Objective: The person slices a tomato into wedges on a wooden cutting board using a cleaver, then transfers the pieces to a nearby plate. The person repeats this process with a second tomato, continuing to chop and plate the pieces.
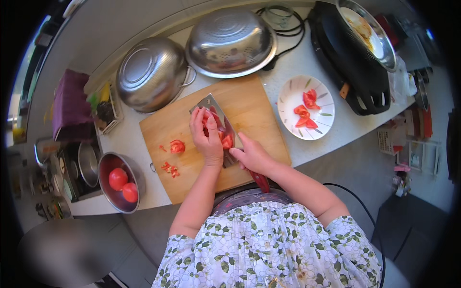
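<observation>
My right hand (253, 154) grips a cleaver (209, 102) by its red handle, the wide blade lying flat over the wooden cutting board (254, 103). Tomato pieces (226, 141) rest on the blade. Cupped over them, my left hand (207, 138) holds them against the metal with bent fingers. A cut tomato piece (177, 146) lies on the board left of my left hand, near small tomato scraps (170, 169). To the right of the board, a white patterned plate (290, 103) carries a few tomato wedges (310, 99).
Whole tomatoes (118, 179) sit in a steel bowl (138, 169) at the counter's left front. Behind the board stand an upturned steel pot (151, 72) and colander (230, 41). A black appliance (348, 57) with a steel bowl (390, 55) on it occupies the back right.
</observation>
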A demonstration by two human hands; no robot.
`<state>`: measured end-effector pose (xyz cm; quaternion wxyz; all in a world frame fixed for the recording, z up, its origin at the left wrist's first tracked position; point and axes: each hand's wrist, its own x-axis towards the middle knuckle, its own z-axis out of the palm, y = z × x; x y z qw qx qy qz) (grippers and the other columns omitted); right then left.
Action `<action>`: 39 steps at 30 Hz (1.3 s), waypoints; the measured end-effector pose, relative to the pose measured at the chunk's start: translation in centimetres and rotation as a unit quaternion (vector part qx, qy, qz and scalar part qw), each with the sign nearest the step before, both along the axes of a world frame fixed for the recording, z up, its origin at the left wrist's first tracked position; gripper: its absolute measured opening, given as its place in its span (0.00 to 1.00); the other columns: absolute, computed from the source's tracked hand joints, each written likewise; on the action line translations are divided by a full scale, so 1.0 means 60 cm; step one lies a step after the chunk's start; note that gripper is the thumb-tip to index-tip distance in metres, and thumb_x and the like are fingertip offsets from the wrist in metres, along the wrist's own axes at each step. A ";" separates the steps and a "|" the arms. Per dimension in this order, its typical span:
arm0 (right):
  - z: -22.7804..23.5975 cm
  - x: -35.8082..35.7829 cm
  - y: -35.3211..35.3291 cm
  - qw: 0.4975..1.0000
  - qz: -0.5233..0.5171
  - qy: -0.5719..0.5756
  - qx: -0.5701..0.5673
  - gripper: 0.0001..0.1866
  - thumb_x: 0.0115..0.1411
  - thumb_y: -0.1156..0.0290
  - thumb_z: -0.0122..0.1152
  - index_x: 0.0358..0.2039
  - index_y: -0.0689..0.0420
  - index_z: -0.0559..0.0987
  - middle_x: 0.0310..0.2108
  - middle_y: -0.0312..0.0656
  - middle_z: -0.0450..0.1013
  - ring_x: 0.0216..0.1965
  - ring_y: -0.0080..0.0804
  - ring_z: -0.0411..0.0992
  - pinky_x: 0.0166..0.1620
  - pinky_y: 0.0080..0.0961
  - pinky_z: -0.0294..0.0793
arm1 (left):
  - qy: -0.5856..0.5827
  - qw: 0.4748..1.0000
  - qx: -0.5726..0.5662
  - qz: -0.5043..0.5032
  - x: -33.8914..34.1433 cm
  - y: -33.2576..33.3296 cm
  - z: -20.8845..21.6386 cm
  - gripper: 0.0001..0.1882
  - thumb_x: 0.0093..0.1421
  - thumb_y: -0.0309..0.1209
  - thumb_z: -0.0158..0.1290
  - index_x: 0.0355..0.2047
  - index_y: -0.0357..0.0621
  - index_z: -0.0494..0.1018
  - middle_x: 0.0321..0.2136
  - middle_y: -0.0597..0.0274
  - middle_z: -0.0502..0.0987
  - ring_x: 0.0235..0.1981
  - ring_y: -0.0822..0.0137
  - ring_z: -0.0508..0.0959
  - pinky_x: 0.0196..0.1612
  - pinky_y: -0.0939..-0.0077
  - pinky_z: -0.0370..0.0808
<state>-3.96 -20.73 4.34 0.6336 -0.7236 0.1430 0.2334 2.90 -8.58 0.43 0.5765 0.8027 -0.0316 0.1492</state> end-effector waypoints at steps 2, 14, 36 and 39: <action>0.008 -0.020 -0.022 0.998 -0.067 0.004 -0.010 0.15 0.61 0.69 0.55 0.44 0.63 0.65 0.19 0.44 0.72 0.14 0.27 0.70 0.19 0.27 0.70 | -0.011 0.999 0.015 -0.031 -0.003 -0.028 0.016 0.18 0.63 0.36 0.50 0.49 0.37 0.72 0.54 0.45 0.68 0.56 0.51 0.68 0.59 0.63 0.63; 0.119 -0.099 -0.227 0.905 -0.275 -0.179 -0.272 0.11 0.62 0.72 0.54 0.43 0.61 0.68 0.22 0.46 0.76 0.16 0.31 0.72 0.21 0.28 0.70 | -0.193 0.950 -0.050 -0.240 -0.013 -0.312 0.112 0.22 0.50 0.30 0.59 0.46 0.43 0.68 0.50 0.48 0.67 0.53 0.46 0.65 0.59 0.54 0.59; 0.130 -0.076 -0.234 0.927 -0.340 -0.151 -0.044 0.12 0.64 0.73 0.52 0.48 0.58 0.68 0.24 0.33 0.69 0.16 0.14 0.61 0.19 0.14 0.60 | -0.101 0.970 0.197 -0.104 0.033 -0.020 0.130 0.17 0.51 0.28 0.60 0.43 0.46 0.76 0.43 0.57 0.76 0.48 0.59 0.74 0.57 0.61 0.63; 0.111 -0.070 -0.190 0.964 -0.227 -0.117 -0.070 0.14 0.62 0.73 0.53 0.48 0.60 0.68 0.23 0.35 0.71 0.16 0.17 0.63 0.18 0.16 0.62 | -0.031 0.976 0.210 -0.052 0.021 0.090 0.127 0.18 0.51 0.26 0.60 0.44 0.44 0.75 0.44 0.56 0.76 0.47 0.57 0.74 0.53 0.66 0.68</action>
